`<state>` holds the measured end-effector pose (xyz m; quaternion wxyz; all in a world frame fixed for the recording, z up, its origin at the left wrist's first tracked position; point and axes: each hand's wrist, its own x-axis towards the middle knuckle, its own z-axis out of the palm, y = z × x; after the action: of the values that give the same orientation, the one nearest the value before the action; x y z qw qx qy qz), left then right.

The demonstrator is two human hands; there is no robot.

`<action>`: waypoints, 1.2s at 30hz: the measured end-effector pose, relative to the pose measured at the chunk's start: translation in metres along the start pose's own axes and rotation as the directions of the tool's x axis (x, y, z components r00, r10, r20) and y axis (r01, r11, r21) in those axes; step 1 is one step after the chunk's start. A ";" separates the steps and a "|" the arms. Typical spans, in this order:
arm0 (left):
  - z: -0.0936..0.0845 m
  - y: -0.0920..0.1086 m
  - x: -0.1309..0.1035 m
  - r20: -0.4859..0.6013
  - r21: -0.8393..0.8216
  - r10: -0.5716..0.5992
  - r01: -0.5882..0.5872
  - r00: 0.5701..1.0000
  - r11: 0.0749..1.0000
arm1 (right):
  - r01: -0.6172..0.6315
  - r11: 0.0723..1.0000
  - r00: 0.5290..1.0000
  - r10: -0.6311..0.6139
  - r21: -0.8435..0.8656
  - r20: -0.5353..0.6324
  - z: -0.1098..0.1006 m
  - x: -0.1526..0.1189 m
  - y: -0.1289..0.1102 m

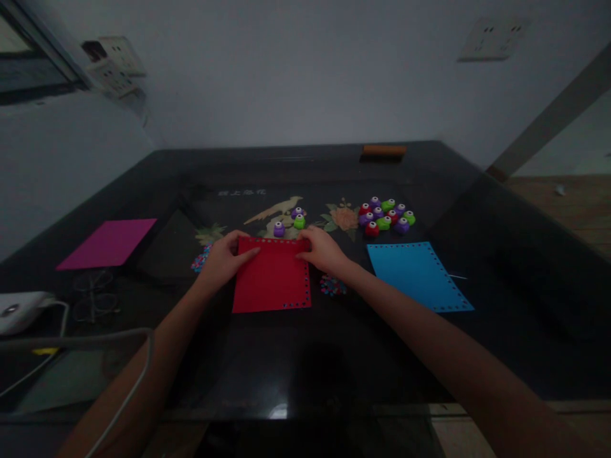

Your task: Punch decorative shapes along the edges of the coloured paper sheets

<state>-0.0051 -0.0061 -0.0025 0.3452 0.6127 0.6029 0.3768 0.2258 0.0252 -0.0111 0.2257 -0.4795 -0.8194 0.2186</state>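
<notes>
Head view showed your left hand (223,256) and right hand (323,250) each pinching a far corner of the red sheet (273,280), thumbs on top, fingers curled at its edge; the sheet lay flat on the dark glass table (296,356), at the centre. At 12 o'clock from it sat three small punches (291,220), a larger cluster of punches (386,216) at 1 o'clock, the blue sheet (420,275) at 3 o'clock and the pink sheet (109,242) at 9 o'clock
</notes>
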 end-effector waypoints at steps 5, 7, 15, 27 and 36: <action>-0.001 0.010 -0.003 -0.056 -0.165 -0.111 0.100 0.992 0.981 | -0.175 0.892 0.983 0.136 0.418 0.121 -0.008 0.001 -0.003; -0.002 0.012 -0.004 -0.095 -0.228 -0.128 0.104 0.987 0.968 | -0.242 0.789 0.964 0.128 0.565 0.234 -0.012 -0.001 -0.005; 0.001 0.013 -0.007 -0.066 -0.436 -0.072 0.037 0.995 0.899 | -0.297 0.713 0.935 0.081 0.636 0.346 -0.027 -0.006 -0.010; 0.016 0.023 -0.023 0.354 -0.421 -0.059 0.215 0.933 0.881 | -0.282 0.671 0.959 0.196 0.685 0.203 -0.061 -0.035 0.000; 0.048 0.035 -0.053 0.663 -0.290 -0.012 0.272 0.748 0.918 | -0.446 0.533 0.895 0.284 0.719 0.344 -0.062 -0.114 0.004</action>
<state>0.0541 -0.0586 0.0032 0.6688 0.5803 0.4096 0.2193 0.3145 -0.0653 0.0186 0.2832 -0.4706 -0.5387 0.6388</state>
